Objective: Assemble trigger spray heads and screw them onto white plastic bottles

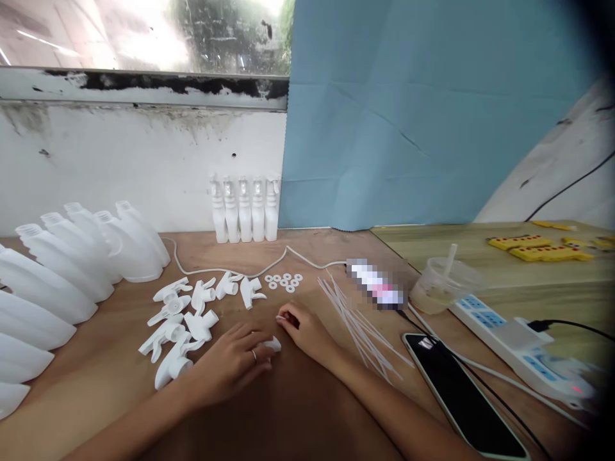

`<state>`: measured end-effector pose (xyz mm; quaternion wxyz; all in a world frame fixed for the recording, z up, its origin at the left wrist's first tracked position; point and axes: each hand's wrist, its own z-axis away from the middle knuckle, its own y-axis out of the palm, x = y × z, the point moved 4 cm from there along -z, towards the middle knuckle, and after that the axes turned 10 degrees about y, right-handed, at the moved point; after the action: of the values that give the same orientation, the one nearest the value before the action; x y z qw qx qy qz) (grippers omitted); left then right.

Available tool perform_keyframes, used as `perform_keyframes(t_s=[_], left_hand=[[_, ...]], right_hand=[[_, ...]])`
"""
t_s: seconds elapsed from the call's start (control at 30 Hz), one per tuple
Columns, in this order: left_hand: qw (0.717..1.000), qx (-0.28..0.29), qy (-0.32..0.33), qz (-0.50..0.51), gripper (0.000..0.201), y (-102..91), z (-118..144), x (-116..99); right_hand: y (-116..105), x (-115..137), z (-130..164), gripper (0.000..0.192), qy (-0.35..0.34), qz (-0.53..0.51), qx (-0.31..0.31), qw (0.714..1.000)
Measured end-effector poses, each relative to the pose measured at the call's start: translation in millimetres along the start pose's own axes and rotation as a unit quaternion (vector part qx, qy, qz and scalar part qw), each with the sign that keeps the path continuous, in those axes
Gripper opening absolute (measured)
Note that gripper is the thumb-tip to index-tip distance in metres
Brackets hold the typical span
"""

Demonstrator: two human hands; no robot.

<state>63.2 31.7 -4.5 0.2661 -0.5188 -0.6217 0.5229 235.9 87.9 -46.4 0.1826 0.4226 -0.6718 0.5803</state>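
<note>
White bottles, white spray heads and white washers lie on a brown table. The tubes are clear, the phone black, the sheet blue, the blocks yellow, and the power strip white with blue sockets.

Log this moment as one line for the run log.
left hand: on spray trigger head | right hand: pinching small white part | washers, dip tubes nearby

- Empty bottles lie at the tabletop's left edge.
- Trigger heads lie right of them, with washers further right.
- Tubes lie right of the washers.
- Assembled bottles stand behind, against the wall.
- A phone lies at the near right.
</note>
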Motion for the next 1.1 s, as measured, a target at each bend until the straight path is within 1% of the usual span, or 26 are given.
perform_keyframes(t_s=[0.07, 0.13, 0.17, 0.3, 0.4, 0.47, 0.57, 0.63, 0.73, 0.87, 0.93, 1.03, 1.1], left_hand=[[1.000, 0.002, -0.018, 0.016, 0.040, 7.8, 4, 0], [0.999, -0.014, -0.040, 0.032, 0.049, 14.6, 10, 3], [0.997, -0.027, -0.052, 0.042, 0.049, 17.3, 12, 5], [0.987, -0.081, -0.102, 0.097, 0.042, 20.7, 18, 13], [0.969, -0.117, -0.153, 0.157, 0.034, 18.3, 20, 19], [0.955, -0.135, -0.176, 0.197, 0.030, 17.1, 21, 22], [0.938, -0.145, -0.192, 0.249, 0.029, 17.8, 22, 24], [0.933, -0.144, -0.194, 0.265, 0.030, 18.4, 21, 24], [0.934, -0.143, -0.194, 0.265, 0.030, 18.9, 21, 22], [0.938, -0.157, -0.197, 0.237, 0.039, 20.4, 25, 22], [0.952, -0.162, -0.175, 0.192, 0.034, 19.8, 26, 21], [0.974, -0.151, -0.108, 0.128, 0.022, 17.9, 24, 18], [0.980, -0.149, -0.080, 0.101, 0.021, 15.8, 22, 16]], right_hand=[[-1, 3, 1, 0.010, -0.005, 0.002, -0.007, 1.000], [-2, 6, 2, 0.009, -0.012, -0.005, -0.016, 1.000], [-2, 9, 2, 0.009, -0.018, -0.012, -0.020, 1.000], [-6, 19, 6, 0.014, -0.072, -0.044, -0.047, 0.995], [-8, 28, 12, 0.020, -0.135, -0.044, -0.064, 0.988], [-7, 34, 18, 0.025, -0.182, -0.028, -0.063, 0.981], [-1, 41, 23, 0.031, -0.237, 0.004, -0.039, 0.971], [3, 45, 25, 0.034, -0.260, 0.019, -0.009, 0.965], [5, 48, 25, 0.039, -0.266, 0.013, 0.028, 0.964], [3, 48, 25, 0.041, -0.270, 0.007, 0.043, 0.962], [3, 47, 25, 0.038, -0.265, 0.013, 0.048, 0.963], [3, 44, 24, 0.030, -0.249, 0.011, 0.060, 0.967], [5, 44, 24, 0.027, -0.246, 0.024, 0.072, 0.966]])
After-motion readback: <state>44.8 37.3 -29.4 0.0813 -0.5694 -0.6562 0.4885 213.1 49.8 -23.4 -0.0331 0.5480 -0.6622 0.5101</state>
